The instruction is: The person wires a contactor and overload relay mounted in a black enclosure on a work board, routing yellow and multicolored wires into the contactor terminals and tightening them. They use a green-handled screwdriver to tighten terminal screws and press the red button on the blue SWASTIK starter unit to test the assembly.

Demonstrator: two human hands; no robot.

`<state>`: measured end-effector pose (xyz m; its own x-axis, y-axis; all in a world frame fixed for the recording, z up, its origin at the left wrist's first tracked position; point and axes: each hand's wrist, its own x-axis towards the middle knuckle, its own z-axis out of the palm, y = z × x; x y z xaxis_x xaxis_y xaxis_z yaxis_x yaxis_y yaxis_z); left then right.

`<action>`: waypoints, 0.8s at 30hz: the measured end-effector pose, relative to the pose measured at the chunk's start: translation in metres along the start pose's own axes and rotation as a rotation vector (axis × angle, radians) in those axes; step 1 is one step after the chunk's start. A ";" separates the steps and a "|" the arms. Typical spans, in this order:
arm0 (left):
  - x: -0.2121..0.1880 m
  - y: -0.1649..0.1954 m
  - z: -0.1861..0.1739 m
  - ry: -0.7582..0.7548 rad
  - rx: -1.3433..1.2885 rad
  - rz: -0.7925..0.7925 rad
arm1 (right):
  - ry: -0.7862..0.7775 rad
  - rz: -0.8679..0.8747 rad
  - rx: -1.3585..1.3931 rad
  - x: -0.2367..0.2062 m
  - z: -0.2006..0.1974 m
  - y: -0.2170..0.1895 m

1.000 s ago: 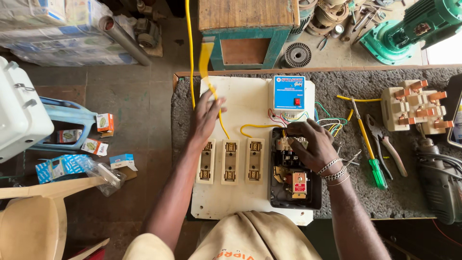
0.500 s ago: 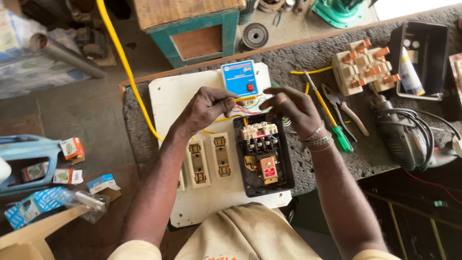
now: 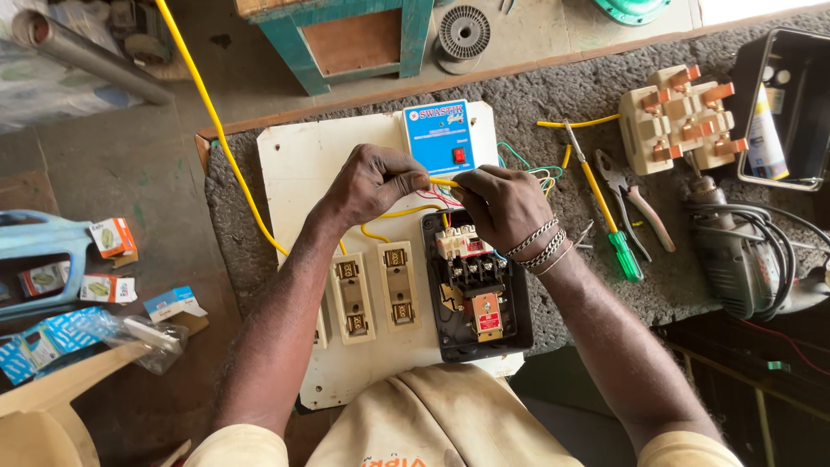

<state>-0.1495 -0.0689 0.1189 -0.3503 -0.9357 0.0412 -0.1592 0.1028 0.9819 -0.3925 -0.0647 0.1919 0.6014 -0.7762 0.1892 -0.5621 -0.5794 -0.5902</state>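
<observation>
A white mounting board [image 3: 298,160] lies on a rough grey bench top [image 3: 553,95]. On it sit a blue control box [image 3: 438,134], cream fuse carriers [image 3: 374,290] and a black open starter box [image 3: 474,290] with a red part. My left hand [image 3: 373,183] and my right hand [image 3: 499,203] meet just below the blue box, both pinching the end of a yellow wire [image 3: 443,182]. The yellow wire [image 3: 212,112] runs off the board's left edge toward the top left. Bracelets circle my right wrist.
Right of the board lie a green-handled screwdriver [image 3: 605,216], pliers [image 3: 638,203], a cream switch block with copper blades [image 3: 679,121], a power drill [image 3: 731,255] and a black box [image 3: 782,104]. Small cartons [image 3: 112,238] litter the floor at left. A teal stand [image 3: 354,35] is behind.
My left hand moved from the board's upper left to the yellow wire below the blue box. My right hand rose from the starter box to meet it. The camera view shifted closer.
</observation>
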 end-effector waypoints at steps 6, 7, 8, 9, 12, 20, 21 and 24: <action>0.002 -0.020 -0.009 -0.015 -0.054 0.022 | -0.147 0.024 0.099 0.014 0.008 0.015; 0.003 -0.022 -0.011 -0.017 -0.054 0.022 | -0.150 0.021 0.153 0.016 0.007 0.018; 0.004 -0.023 -0.014 -0.021 -0.068 0.034 | -0.151 0.018 0.204 0.017 0.004 0.022; 0.004 -0.024 -0.018 -0.025 -0.081 0.046 | -0.151 0.014 0.257 0.018 0.001 0.026; 0.001 -0.025 -0.031 -0.024 0.091 0.030 | -0.078 0.124 0.233 0.014 -0.008 0.037; -0.016 -0.027 -0.054 0.000 0.428 -0.029 | -0.168 0.232 0.104 -0.001 -0.003 0.059; -0.016 -0.029 -0.054 0.005 0.410 -0.018 | -0.175 0.207 0.065 -0.002 -0.001 0.058; -0.011 -0.032 -0.048 0.003 0.381 -0.032 | -0.106 -0.033 -0.137 -0.009 0.012 0.042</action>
<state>-0.0966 -0.0781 0.0957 -0.3374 -0.9413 0.0130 -0.5018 0.1915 0.8435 -0.4150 -0.0789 0.1557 0.6729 -0.7301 0.1187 -0.6090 -0.6379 -0.4714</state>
